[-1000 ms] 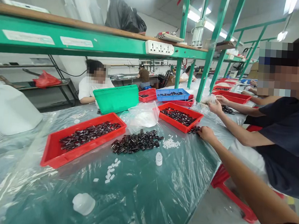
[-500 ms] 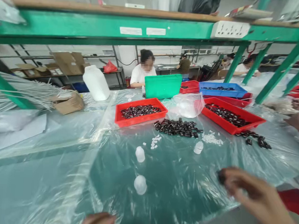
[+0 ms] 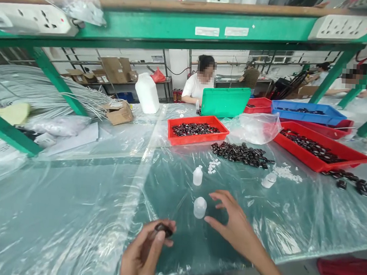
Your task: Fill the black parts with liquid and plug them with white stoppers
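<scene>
My left hand (image 3: 143, 253) is low at the table's near edge, its fingertips pinched on a small dark glossy piece (image 3: 163, 229). My right hand (image 3: 232, 225) hovers beside it with fingers spread, holding nothing, close to a small white plastic bottle (image 3: 199, 207) standing on the plastic-covered table. A second white bottle (image 3: 197, 175) stands a little farther back. Behind them lie a loose pile of dark pieces (image 3: 241, 153) and some small white caps (image 3: 213, 166).
A red tray (image 3: 196, 139) of dark pieces sits mid-table, another red tray (image 3: 319, 160) to the right, a green bin (image 3: 225, 102) and a blue tray (image 3: 309, 116) behind. A person in white sits across. A white jug (image 3: 146, 93), cardboard box (image 3: 119, 113) and cable bundle (image 3: 39, 95) lie left.
The view has swung left, away from the neighbouring worker. My right hand came back from the far pile to the near bottle, and my left hand has risen into view pinching a dark piece.
</scene>
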Motion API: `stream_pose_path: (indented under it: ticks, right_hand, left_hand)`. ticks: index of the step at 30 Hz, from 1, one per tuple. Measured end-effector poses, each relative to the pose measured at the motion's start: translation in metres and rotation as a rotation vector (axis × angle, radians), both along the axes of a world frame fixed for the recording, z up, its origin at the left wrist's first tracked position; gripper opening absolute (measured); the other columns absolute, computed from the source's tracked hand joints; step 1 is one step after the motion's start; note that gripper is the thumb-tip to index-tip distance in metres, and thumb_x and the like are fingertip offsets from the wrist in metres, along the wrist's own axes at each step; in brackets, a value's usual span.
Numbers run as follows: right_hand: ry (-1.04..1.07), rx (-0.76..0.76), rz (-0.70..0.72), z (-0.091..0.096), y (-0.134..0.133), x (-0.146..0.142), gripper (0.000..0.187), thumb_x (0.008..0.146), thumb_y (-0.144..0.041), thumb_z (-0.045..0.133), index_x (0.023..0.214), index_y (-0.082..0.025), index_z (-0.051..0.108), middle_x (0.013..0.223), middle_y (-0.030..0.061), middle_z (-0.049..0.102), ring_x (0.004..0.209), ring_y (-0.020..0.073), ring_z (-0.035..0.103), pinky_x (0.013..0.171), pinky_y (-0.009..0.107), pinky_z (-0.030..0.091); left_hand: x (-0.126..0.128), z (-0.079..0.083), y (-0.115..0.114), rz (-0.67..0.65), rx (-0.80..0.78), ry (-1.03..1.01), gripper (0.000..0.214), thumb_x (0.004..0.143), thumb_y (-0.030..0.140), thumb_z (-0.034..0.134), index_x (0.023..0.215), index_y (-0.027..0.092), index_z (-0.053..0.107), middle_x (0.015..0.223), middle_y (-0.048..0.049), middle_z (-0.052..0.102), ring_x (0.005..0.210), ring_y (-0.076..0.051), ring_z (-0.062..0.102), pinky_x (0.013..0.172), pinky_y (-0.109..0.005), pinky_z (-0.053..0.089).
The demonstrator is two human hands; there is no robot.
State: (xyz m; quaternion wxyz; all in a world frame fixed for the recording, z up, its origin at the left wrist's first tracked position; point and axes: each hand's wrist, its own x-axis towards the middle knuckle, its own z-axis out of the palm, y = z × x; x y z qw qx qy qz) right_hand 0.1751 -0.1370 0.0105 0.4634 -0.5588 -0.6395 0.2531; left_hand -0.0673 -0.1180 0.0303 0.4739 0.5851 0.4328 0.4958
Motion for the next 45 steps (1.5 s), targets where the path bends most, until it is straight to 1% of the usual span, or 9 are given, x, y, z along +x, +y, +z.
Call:
stream_pose_path:
  ticks: [2,5,9,13,20,25,30,36,45]
  right_hand:
    - [-0.028,-0.06,0.103,-0.005,0.016,0.01,0.04,0.1,-0.037,0.073,0.131,-0.017,0.058,0.136,0.0113,0.051,0.111,0.0269,0.059,0.094,0.045,0.054]
    - [-0.024,-0.077,0.295,0.003,0.041,0.018,0.03,0.099,-0.038,0.075,0.116,-0.015,0.065,0.132,0.0103,0.056,0.12,0.029,0.056,0.104,0.052,0.049]
    - [0.039,-0.021,0.485,0.04,0.072,0.034,0.036,0.104,-0.042,0.069,0.125,-0.014,0.061,0.121,0.0098,0.062,0.108,0.026,0.064,0.095,0.046,0.056]
    - [0.0,0.095,0.477,0.067,0.095,0.055,0.039,0.103,-0.046,0.068,0.126,-0.015,0.06,0.12,0.0095,0.062,0.105,0.0247,0.064,0.09,0.042,0.057]
    - [-0.192,0.127,0.24,0.042,0.088,0.065,0.043,0.096,-0.027,0.076,0.133,-0.034,0.056,0.123,0.0012,0.064,0.103,0.0212,0.063,0.084,0.03,0.049]
    - [-0.204,0.148,0.324,0.04,0.088,0.063,0.039,0.095,-0.025,0.075,0.129,-0.032,0.057,0.116,0.0003,0.064,0.099,0.0184,0.064,0.082,0.026,0.052]
    - [-0.259,0.187,0.288,0.039,0.093,0.064,0.034,0.096,-0.027,0.074,0.127,-0.03,0.059,0.111,0.0034,0.066,0.092,0.0206,0.068,0.072,0.027,0.057]
    - [-0.224,0.241,0.269,0.041,0.092,0.063,0.04,0.095,-0.025,0.073,0.132,-0.029,0.058,0.112,0.0028,0.067,0.098,0.0197,0.066,0.077,0.027,0.058]
    - [-0.391,0.295,0.184,0.049,0.084,0.067,0.036,0.099,-0.027,0.069,0.135,-0.026,0.061,0.128,0.0037,0.059,0.109,0.0165,0.064,0.087,0.018,0.058]
  left_hand:
    - [0.001,0.004,0.019,-0.087,0.004,0.019,0.02,0.103,0.039,0.058,0.104,0.024,0.072,0.094,-0.0033,0.076,0.076,-0.019,0.073,0.061,-0.025,0.063]
    - [0.013,0.012,0.055,-0.223,0.087,0.037,0.027,0.103,0.043,0.057,0.107,0.018,0.067,0.091,-0.0031,0.07,0.075,-0.017,0.07,0.059,-0.027,0.061]
    - [0.036,0.028,0.103,-0.314,0.23,0.076,0.024,0.104,0.037,0.059,0.109,0.014,0.065,0.094,-0.003,0.067,0.075,-0.014,0.068,0.061,-0.027,0.059]
    - [0.053,0.025,0.13,-0.344,0.391,0.112,0.019,0.104,0.031,0.059,0.113,0.015,0.065,0.099,-0.0036,0.066,0.073,-0.013,0.066,0.059,-0.025,0.057]
    - [0.047,-0.006,0.132,-0.362,0.601,0.207,0.027,0.102,0.007,0.055,0.122,0.023,0.062,0.105,-0.0041,0.067,0.089,-0.015,0.061,0.074,-0.025,0.051]
    - [0.044,-0.005,0.136,-0.424,0.671,0.238,0.031,0.1,0.003,0.055,0.128,0.016,0.06,0.108,-0.0072,0.067,0.098,-0.016,0.064,0.082,-0.026,0.051]
    - [0.043,-0.005,0.139,-0.425,0.662,0.263,0.032,0.1,0.003,0.057,0.129,0.015,0.059,0.108,-0.0071,0.067,0.098,-0.016,0.064,0.081,-0.025,0.052]
    - [0.042,-0.003,0.139,-0.43,0.664,0.313,0.027,0.101,0.006,0.056,0.126,0.015,0.059,0.106,-0.006,0.067,0.096,-0.015,0.064,0.079,-0.024,0.051]
    - [0.045,-0.004,0.137,-0.458,0.645,0.383,0.026,0.102,0.007,0.055,0.126,0.016,0.059,0.105,-0.0047,0.066,0.093,-0.014,0.064,0.078,-0.024,0.05]
